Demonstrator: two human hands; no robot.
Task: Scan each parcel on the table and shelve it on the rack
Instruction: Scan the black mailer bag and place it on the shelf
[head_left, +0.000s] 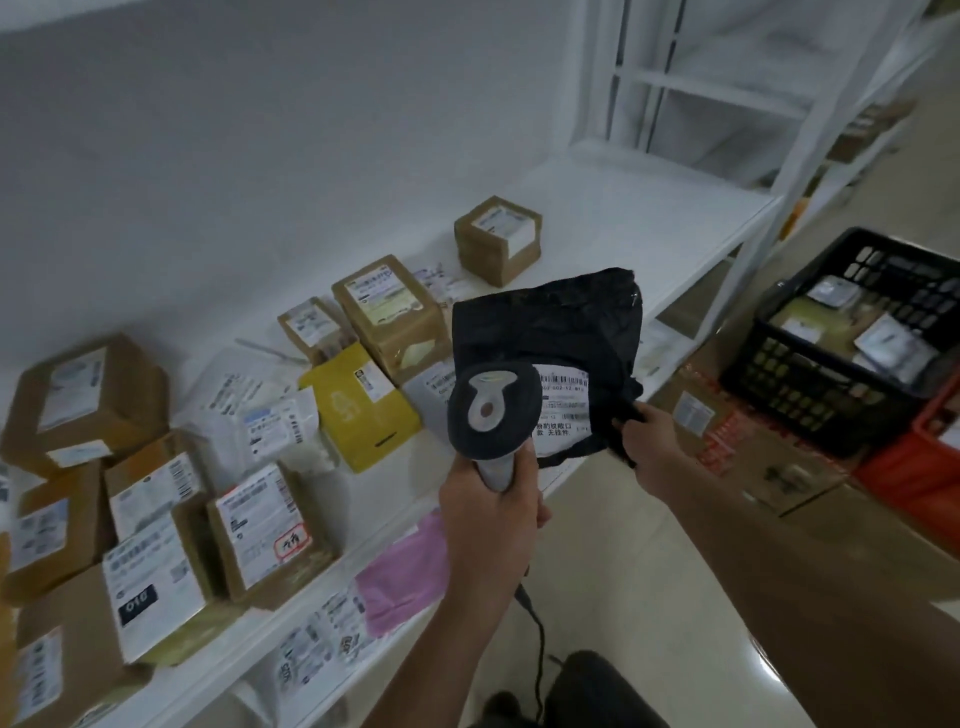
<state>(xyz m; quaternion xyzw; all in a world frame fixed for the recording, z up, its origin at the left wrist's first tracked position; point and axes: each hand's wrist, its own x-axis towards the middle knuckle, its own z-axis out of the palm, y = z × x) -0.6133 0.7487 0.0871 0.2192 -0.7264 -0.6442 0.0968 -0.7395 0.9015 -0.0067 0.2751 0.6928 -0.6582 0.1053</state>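
One black poly parcel (550, 332) in hand at centre frame, white label (563, 402) facing up; scan in progress by the look of it, shelving of this item not yet done. Left hand (491, 514) clenched round grip of handheld scanner (491, 410), head aimed at label and covering its left part. Right hand (647, 441) pinching bunched lower right edge of parcel, hands apart. Many parcels spread over white table (649, 223) across left and centre: brown cartons, yellow mailer (363, 402), pink mailer (402, 571), white bags; scanned or unscanned not determinable. White rack (769, 104) upper right, visible shelves bare, far portion blurred. Black crate (852, 343) at right holding further packets, purpose unclear. Label print mostly illegible; left-edge cartons cut off; scanner cable (537, 644) running out of frame at bottom
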